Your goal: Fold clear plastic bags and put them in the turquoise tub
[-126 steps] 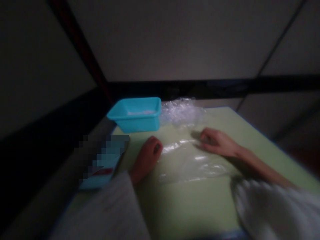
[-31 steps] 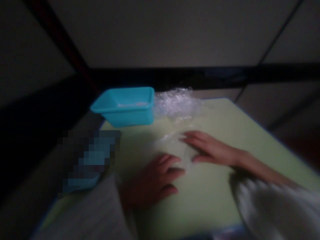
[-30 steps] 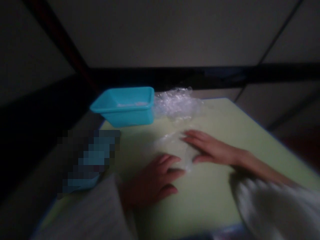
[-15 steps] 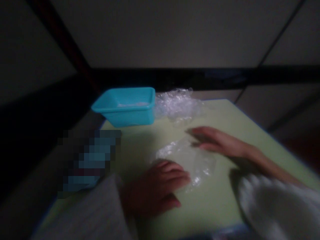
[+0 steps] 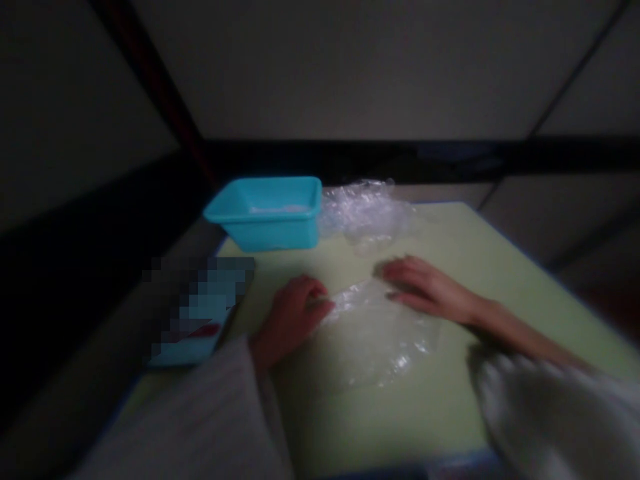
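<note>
A clear plastic bag lies flat on the pale green table. My left hand rests at the bag's left edge, fingers curled and pinching the plastic. On the bag's far right corner my right hand lies with fingers stretched flat and pressing down. Both sleeves are light grey.
A turquoise plastic tub stands at the table's far left, with something pale inside. Beside it lies a heap of crumpled clear plastic. A blurred-out flat object sits at the left edge. Dark partition walls rise behind.
The bag was folded small under both flat hands a second ago; now it is spread wider. My left hand moved left and curled onto the bag's edge.
</note>
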Demonstrator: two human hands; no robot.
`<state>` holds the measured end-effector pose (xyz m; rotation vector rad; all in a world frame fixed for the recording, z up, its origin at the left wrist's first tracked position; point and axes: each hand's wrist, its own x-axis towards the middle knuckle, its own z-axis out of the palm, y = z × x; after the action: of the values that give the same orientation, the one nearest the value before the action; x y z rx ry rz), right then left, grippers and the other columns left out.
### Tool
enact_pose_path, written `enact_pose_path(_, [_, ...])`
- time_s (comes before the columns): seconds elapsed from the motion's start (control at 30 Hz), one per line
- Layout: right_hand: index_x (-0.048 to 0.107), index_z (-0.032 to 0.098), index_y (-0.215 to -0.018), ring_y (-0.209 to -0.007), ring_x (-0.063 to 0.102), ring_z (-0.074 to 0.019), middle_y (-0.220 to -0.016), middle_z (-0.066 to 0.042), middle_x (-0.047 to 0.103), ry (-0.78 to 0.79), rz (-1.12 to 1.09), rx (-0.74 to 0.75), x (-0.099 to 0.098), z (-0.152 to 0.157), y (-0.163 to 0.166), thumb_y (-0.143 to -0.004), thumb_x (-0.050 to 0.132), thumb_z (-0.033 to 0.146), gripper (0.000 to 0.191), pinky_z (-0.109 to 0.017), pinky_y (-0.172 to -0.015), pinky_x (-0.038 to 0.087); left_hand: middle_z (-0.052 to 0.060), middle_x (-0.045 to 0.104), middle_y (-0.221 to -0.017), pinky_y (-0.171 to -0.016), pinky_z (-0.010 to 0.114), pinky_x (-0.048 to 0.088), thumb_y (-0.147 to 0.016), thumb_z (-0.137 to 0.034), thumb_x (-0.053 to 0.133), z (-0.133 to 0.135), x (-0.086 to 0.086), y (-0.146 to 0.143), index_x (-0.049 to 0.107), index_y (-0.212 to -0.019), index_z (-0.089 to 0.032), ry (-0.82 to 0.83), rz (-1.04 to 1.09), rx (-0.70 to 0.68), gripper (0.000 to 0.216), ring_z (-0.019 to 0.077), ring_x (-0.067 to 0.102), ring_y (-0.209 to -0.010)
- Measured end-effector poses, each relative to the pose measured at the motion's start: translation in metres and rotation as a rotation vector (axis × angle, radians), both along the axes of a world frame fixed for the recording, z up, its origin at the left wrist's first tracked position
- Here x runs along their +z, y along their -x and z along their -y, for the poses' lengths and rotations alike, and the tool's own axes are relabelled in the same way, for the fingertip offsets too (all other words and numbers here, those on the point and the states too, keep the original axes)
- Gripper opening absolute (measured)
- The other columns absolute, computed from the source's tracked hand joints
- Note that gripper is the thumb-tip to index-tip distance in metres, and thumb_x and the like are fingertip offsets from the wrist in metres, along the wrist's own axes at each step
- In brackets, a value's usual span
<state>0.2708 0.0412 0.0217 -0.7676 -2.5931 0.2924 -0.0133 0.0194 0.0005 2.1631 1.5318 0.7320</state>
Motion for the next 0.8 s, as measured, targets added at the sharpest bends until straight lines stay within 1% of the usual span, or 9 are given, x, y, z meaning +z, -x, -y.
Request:
enact_pose_path(0.07, [0.058, 0.016, -0.111, -0.104, 0.057, -0.0219, -0.108, -0.012, 0.063, -0.049, -0.046, 0.083, 0.001, 0.007, 0.007, -0.093, 0.046, 0.028, 0.025, -0.043, -0.09, 0.045, 0.001, 0.057, -0.078, -0.075, 0.031, 0.043, -0.073, -0.024, 0.061, 0.002, 0.001, -0.003, 0.056, -0.073, -0.017, 0.002, 0.026, -0.038, 0.008, 0.0179, 0.053, -0.08])
enact_pose_path(0.13, [0.06, 0.014, -0.108, -0.1, 0.059, -0.0204, -0.102, -0.011, 0.066, -0.093, -0.042, 0.186, 0.001, 0.018, 0.016, -0.094, 0.044, 0.023, 0.024, -0.039, -0.086, 0.049, 0.001, 0.057, -0.076, -0.073, 0.03, 0.043, -0.072, -0.023, 0.061, 0.005, 0.002, -0.006, 0.056, -0.07, -0.016, 0.008, 0.062, -0.064, 0.008, 0.0168, 0.053, -0.078])
enact_pose_path(0.2, [0.058, 0.011, -0.112, -0.107, 0.057, -0.0205, -0.109, -0.013, 0.065, -0.096, 0.025, 0.313, 0.001, 0.029, 0.026, -0.094, 0.043, 0.022, 0.026, -0.038, -0.09, 0.049, 0.0, 0.056, -0.073, -0.069, 0.028, 0.042, -0.072, -0.021, 0.061, 0.006, 0.003, -0.007, 0.056, -0.068, -0.016, 0.028, 0.104, -0.073, 0.008, 0.0158, 0.053, -0.074])
enact_pose_path(0.23, [0.057, 0.011, -0.115, -0.113, 0.054, -0.0205, -0.116, -0.013, 0.063, -0.081, 0.054, 0.363, 0.0, 0.033, 0.03, -0.094, 0.043, 0.023, 0.028, -0.038, -0.094, 0.047, 0.0, 0.056, -0.071, -0.067, 0.026, 0.042, -0.072, -0.02, 0.06, 0.006, 0.004, -0.008, 0.056, -0.068, -0.016, 0.05, 0.132, -0.08, 0.007, 0.0152, 0.053, -0.072])
enact_pose_path(0.33, [0.049, 0.009, -0.126, -0.126, 0.044, -0.021, -0.132, -0.015, 0.053, -0.005, 0.091, 0.448, -0.002, 0.043, 0.039, -0.093, 0.045, 0.028, 0.038, -0.04, -0.103, 0.04, -0.002, 0.056, -0.065, -0.06, 0.023, 0.041, -0.072, -0.018, 0.057, 0.006, 0.007, -0.01, 0.056, -0.066, -0.016, 0.152, 0.233, -0.105, 0.007, 0.0127, 0.052, -0.064])
enact_pose_path(0.47, [0.043, 0.006, -0.132, -0.132, 0.036, -0.0198, -0.138, -0.016, 0.046, 0.123, 0.072, 0.486, -0.003, 0.044, 0.042, -0.093, 0.048, 0.029, 0.046, -0.038, -0.107, 0.036, -0.003, 0.055, -0.059, -0.055, 0.021, 0.038, -0.074, -0.02, 0.055, 0.006, 0.009, -0.012, 0.056, -0.067, -0.015, 0.267, 0.329, -0.124, 0.009, 0.011, 0.05, -0.058])
enact_pose_path(0.6, [0.044, 0.005, -0.131, -0.134, 0.034, -0.0191, -0.137, -0.017, 0.047, 0.168, 0.042, 0.487, -0.003, 0.042, 0.042, -0.092, 0.049, 0.027, 0.045, -0.037, -0.107, 0.036, -0.002, 0.056, -0.066, -0.06, 0.022, 0.04, -0.078, -0.027, 0.055, 0.005, 0.007, -0.007, 0.055, -0.07, -0.015, 0.319, 0.469, -0.202, 0.015, 0.0121, 0.051, -0.065])
enact_pose_path(0.73, [0.046, 0.003, -0.129, -0.133, 0.034, -0.0199, -0.136, -0.018, 0.047, 0.186, 0.035, 0.493, -0.002, 0.042, 0.043, -0.091, 0.051, 0.03, 0.047, -0.036, -0.108, 0.034, -0.003, 0.054, -0.067, -0.063, 0.023, 0.041, -0.078, -0.035, 0.06, 0.007, 0.007, -0.005, 0.05, -0.07, -0.017, 0.505, 0.702, -0.208, 0.022, 0.0118, 0.052, -0.066])
enact_pose_path(0.8, [0.047, 0.003, -0.128, -0.133, 0.035, -0.0199, -0.136, -0.018, 0.048, 0.198, 0.042, 0.491, -0.002, 0.042, 0.044, -0.092, 0.05, 0.031, 0.046, -0.036, -0.108, 0.034, -0.002, 0.058, -0.072, -0.065, 0.025, 0.044, -0.078, -0.037, 0.06, 0.009, 0.009, -0.007, 0.048, -0.076, -0.018, 0.604, 0.792, -0.211, 0.022, 0.0137, 0.057, -0.068])
